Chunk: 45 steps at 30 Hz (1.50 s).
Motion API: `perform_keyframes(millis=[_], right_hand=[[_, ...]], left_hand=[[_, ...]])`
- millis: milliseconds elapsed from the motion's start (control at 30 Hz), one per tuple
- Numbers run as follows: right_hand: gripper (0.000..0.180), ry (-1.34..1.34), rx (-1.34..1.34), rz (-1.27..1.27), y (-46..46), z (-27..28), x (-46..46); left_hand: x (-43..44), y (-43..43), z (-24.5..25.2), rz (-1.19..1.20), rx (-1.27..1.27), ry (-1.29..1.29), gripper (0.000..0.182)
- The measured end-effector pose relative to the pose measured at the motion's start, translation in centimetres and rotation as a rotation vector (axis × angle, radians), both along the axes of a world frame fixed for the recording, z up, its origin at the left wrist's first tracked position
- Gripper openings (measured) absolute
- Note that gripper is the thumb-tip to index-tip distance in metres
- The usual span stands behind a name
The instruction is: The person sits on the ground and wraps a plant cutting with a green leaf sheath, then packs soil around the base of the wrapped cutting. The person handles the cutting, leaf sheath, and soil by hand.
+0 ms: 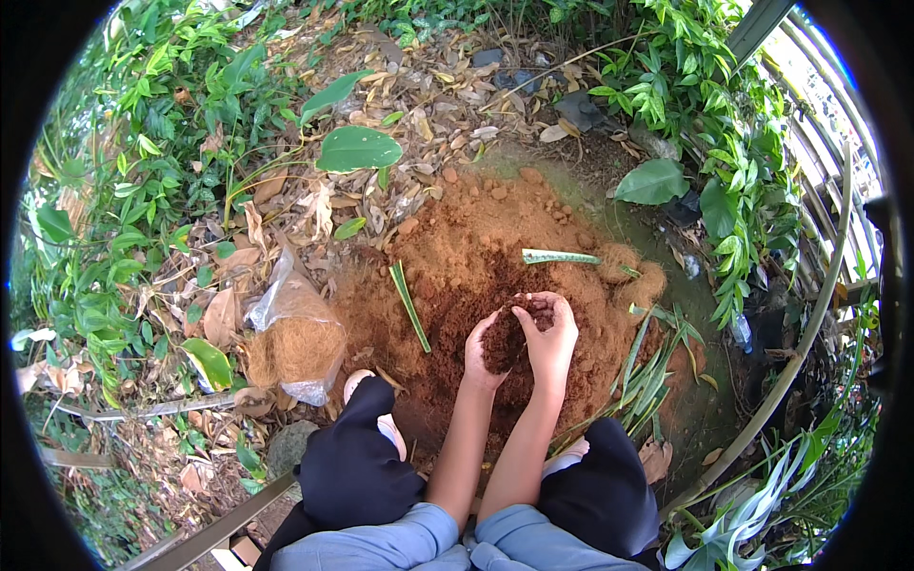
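Observation:
Cupped together over the soil mound, my left hand (480, 351) and my right hand (558, 330) hold a clump of dark, moist soil (504, 342) between them. The left palm supports its side, while the right fingers curl over its upper edge. Beneath them spreads a mound of reddish-brown soil (457, 243), darker in the middle. A cut strip of green leaf (410, 305) lies left of my hands. Beyond them rests another mottled leaf strip (560, 256), its right end near brown fibre balls (643, 285) with green bits showing.
At left, a clear plastic bag (273, 289) holds brown fibre (307, 350). Long cut green leaves (646, 371) are heaped at right. My knees (357, 457) flank my arms. A bent pole (792, 371) curves along the right side; dry leaves (421, 121) and shrubs (178, 107) surround the mound.

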State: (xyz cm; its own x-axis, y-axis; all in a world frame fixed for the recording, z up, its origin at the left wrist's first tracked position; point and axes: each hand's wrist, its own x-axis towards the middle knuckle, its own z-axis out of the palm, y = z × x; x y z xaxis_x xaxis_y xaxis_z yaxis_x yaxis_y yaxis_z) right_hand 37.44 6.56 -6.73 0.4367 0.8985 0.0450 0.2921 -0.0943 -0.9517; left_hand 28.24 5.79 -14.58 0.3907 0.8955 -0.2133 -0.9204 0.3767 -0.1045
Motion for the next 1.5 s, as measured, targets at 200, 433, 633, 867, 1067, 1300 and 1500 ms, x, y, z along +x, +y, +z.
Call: perform_keyframes(millis=[200,433,633,867,1067,1300,1500], right_hand=[[0.012,-0.17,0.123,0.004,0.0,-0.1,0.2],[0.012,-0.131,0.136,0.008,0.0,0.1,0.3],[0.014,-0.054,0.079,0.011,-0.2,0.4,-0.1],[0.012,-0.128,0.145,0.074,-0.1,-0.2,-0.4],[0.013,-0.094,0.094,0.1,-0.6,-0.2,0.0],[0.013,-0.047,0.077,0.144,-0.9,-0.6,0.8],[0.014,0.118,-0.11,0.255,-1.5,-1.6,2.0]], left_hand=[[0.2,0.3,0.7,0.029,-0.02,0.072,0.036],[0.1,0.2,0.9,0.019,0.038,0.047,0.037],[0.0,0.2,0.5,0.032,-0.023,0.112,0.034],[-0.4,0.2,-0.2,-0.015,-0.119,0.091,0.036],[-0.3,0.3,0.7,0.01,-0.118,0.076,0.035],[-0.3,0.7,1.1,0.081,-0.022,-0.082,0.05],[-0.5,0.8,1.6,0.149,0.014,-0.134,0.052]])
